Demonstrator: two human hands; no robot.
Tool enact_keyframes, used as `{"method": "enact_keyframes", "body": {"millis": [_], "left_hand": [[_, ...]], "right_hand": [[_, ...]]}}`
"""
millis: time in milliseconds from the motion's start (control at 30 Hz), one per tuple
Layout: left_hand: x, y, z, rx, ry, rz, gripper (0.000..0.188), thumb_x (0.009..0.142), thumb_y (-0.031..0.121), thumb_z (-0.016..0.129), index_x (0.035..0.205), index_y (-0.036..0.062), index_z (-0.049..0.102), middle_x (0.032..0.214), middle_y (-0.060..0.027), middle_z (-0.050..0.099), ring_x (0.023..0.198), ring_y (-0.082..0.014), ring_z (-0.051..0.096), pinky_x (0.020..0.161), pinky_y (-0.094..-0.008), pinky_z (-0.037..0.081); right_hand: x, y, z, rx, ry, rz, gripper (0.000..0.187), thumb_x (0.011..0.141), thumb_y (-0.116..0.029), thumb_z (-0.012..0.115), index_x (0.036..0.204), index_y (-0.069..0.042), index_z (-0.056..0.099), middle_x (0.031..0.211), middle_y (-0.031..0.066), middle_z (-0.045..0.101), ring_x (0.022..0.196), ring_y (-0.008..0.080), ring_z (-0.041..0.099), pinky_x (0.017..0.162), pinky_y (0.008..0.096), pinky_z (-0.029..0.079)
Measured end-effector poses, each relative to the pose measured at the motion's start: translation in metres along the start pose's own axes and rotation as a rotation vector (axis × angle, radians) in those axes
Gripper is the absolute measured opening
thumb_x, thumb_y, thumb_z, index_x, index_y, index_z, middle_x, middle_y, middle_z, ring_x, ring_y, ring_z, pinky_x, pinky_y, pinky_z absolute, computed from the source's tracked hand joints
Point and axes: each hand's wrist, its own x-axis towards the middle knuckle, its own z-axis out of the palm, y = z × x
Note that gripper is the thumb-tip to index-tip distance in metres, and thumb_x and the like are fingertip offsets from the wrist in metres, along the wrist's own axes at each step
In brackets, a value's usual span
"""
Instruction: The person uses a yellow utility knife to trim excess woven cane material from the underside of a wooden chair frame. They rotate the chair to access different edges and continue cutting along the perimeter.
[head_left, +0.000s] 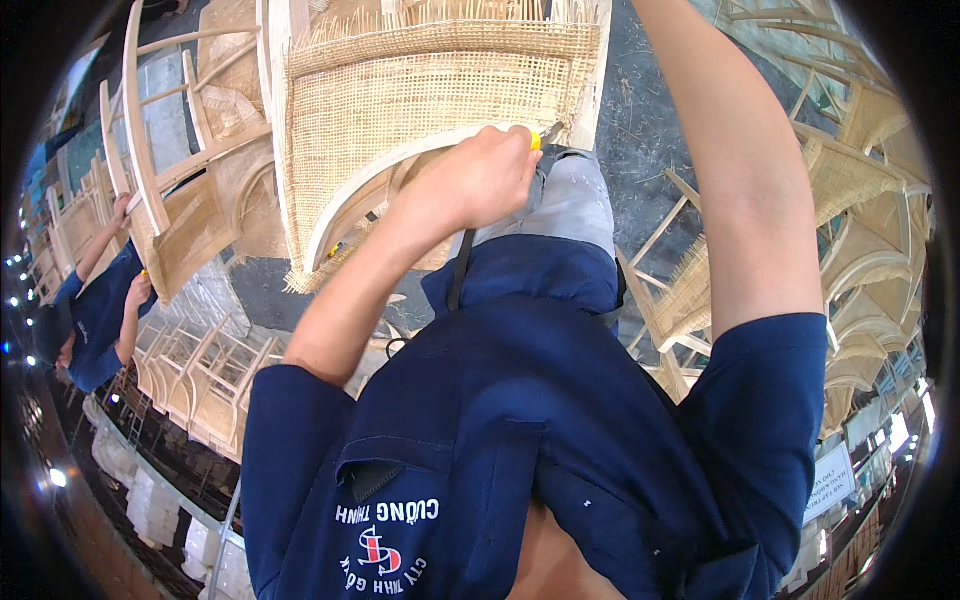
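"Holding a yellow-handled tool (537, 141), the left grip (497, 172) wraps snugly round the handle, near the lower right corner of a woven panel (430, 95). The right arm (755, 190) leaves through the upper edge; the state of its grip cannot be told."

"Where does the panel sit?"

"Ahead of the person, on a pale wooden frame, with a curved rail (360, 190) along its lower side and an upright (597, 85) at its right."

"What could go wrong from here?"

"Too hard a push, or a snag in the weave, could make the tip skid, tearing strands or gouging the upright. Turned back toward the body, it could catch the grey trouser leg (575, 200) just beside it."

"And the directions?"

"The tool's dark tip points right and slightly upward, its long axis apparently on that line, though the fist hides much of the handle. The panel's long axis seems to run left to right; loose strands at its top point away from the person."
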Motion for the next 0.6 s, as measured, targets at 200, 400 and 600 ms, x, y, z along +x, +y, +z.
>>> {"method": "enact_keyframes", "body": {"millis": [200,400,600], "left_hand": [[0.034,0.012,-0.054,0.149,-0.396,-0.077,0.041,0.105,0.028,0.042,0.100,-0.0089,0.060,0.087,-0.0286,0.068,0.077,-0.0459,0.068,0.075,-0.0531,0.055],[0.039,-0.017,-0.043,0.167,-0.389,-0.057,0.041,0.106,0.032,0.041,0.103,-0.0050,0.059,0.079,-0.0194,0.065,0.052,-0.0293,0.064,0.047,-0.0416,0.052],[-0.014,-0.026,-0.058,-0.321,-0.163,-0.174,0.037,0.106,0.034,0.046,0.100,-0.0003,0.058,0.070,-0.0078,0.057,0.050,-0.0158,0.056,0.044,-0.0325,0.047]], "right_hand": [[-0.002,0.002,-0.009,0.034,0.014,-0.009,0.082,0.085,-0.027,0.069,0.154,-0.003,0.030,0.127,0.0323,0.061,0.117,0.0422,0.062,0.099,0.0479,0.051],[-0.031,-0.045,-0.027,0.187,-0.206,0.139,0.078,0.084,-0.020,0.065,0.152,-0.002,0.034,0.124,0.0314,0.062,0.100,0.0389,0.068,0.084,0.0468,0.056],[0.002,0.015,0.003,-0.040,0.199,-0.140,0.076,0.088,-0.021,0.065,0.153,0.001,0.032,0.141,0.0331,0.050,0.128,0.0428,0.054,0.108,0.0460,0.045]]}}
